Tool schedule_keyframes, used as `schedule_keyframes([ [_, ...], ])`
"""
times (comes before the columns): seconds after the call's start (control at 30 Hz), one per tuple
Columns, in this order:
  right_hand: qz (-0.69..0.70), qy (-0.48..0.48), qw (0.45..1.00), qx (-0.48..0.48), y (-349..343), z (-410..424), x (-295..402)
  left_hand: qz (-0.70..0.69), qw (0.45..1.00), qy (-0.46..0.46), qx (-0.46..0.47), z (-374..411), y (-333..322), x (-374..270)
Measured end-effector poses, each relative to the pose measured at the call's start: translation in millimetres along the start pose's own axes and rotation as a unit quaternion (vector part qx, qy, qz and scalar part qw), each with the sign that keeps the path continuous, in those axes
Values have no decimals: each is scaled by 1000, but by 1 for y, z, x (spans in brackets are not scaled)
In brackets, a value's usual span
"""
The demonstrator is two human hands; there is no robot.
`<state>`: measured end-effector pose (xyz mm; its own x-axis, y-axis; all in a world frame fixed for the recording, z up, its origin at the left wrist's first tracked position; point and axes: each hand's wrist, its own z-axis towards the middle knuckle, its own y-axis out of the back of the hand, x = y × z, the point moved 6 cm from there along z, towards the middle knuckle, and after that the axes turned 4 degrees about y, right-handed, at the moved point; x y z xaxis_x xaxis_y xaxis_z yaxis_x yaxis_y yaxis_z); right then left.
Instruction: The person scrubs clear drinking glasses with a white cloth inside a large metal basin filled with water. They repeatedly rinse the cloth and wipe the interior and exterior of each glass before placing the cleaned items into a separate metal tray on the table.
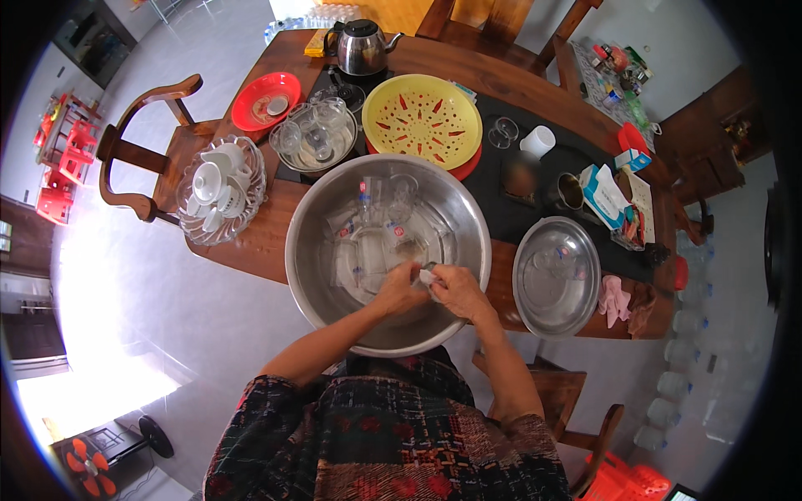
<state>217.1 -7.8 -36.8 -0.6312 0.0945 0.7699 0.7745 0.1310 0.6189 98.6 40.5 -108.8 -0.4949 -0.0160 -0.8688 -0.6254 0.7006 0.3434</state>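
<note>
A large stainless steel basin (298, 275) is in front of me at the table's edge. Several clear drinking glasses (371, 247) lie in it, some bearing red and blue stickers. Over the basin's near right part, my left hand (401, 291) curls around a clear glass, mostly hidden by the fingers. My right hand (462, 293) pinches a small white cloth or wipe (428, 277) against that glass. To the right, a smaller oval-looking steel basin (539, 307) holds a few clear glasses (559, 262).
Beyond the basin stands a yellow colander (376, 119); glass mugs (316, 134) fill a steel bowl behind it to the left. A glass bowl of white teaware (219, 181) sits far left. A kettle (362, 50), tissue box (604, 197) and pink cloth (614, 300) are also on the table.
</note>
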Motion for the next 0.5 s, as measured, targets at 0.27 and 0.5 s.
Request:
schedule_keyframes([
  [0.27, -395, 18, 905, -160, -11, 15, 18, -396, 905, 155, 3, -50, 43, -1],
  [0.5, -54, 38, 989, -133, -10, -6, 34, -646, 756, 102, 23, -48, 46, -13],
])
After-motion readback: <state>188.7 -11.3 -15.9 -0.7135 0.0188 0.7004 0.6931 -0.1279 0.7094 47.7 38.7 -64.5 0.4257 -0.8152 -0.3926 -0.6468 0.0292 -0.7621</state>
